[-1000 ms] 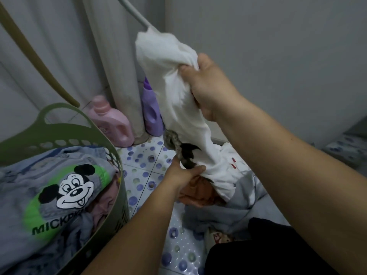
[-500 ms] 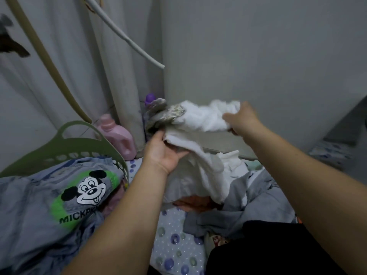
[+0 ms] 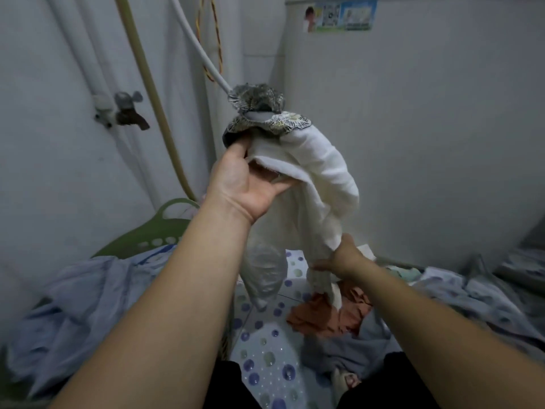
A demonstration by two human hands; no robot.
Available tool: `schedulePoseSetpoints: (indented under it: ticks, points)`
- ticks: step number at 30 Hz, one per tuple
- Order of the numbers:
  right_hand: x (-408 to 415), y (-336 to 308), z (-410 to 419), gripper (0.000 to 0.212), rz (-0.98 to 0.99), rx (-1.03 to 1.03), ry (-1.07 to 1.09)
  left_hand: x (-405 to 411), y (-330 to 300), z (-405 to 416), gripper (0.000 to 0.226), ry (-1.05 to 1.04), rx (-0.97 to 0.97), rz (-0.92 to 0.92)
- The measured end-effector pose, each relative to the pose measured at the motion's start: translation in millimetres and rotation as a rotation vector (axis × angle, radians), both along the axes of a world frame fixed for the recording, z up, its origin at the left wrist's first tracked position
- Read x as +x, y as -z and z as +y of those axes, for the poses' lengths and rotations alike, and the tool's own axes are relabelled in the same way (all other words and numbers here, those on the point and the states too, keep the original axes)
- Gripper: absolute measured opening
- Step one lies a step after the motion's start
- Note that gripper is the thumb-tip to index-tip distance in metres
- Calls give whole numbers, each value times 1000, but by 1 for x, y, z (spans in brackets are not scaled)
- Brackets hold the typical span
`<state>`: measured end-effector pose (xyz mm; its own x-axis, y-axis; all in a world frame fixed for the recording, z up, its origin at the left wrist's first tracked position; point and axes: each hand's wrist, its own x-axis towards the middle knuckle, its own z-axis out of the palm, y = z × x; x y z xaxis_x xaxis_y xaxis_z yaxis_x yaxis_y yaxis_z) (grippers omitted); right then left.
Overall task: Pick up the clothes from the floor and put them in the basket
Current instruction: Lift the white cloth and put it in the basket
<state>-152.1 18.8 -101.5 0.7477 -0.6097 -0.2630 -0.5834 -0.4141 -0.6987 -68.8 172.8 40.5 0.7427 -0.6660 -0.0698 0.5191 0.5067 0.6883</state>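
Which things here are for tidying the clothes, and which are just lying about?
For the job: white garment, held by left hand and right hand; green basket; orange cloth and grey clothes on the floor.

Just there: tap, hoses, wall sticker.

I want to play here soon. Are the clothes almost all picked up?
Not quite. The green basket already holds a heap of bluish clothes. The left hand and right hand are holding up a white garment. An orange piece and grey clothes are still on the floor.
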Motion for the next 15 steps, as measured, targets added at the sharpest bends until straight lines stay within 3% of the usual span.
schedulePoseSetpoints:
  ticks: [2, 4, 6, 11, 15]
  points:
    - [6, -5, 11, 51, -7, -43, 18, -3, -7, 15, 45, -30, 18, -18]
    - [11, -12, 19, 34, -50, -119, -32, 1, -10, 35, 47, -106, 32, -36]
    - [18, -18, 22, 33, -186, 24, 22, 5, -14, 56, 46, -204, 35, -38]
    - [41, -60, 61, 21, -589, 604, 105, 7, -19, 105, 43, -495, 85, -22]
    - [56, -111, 108, 13, -755, 683, -51, 2, -22, 143, 39, -682, 195, -46]
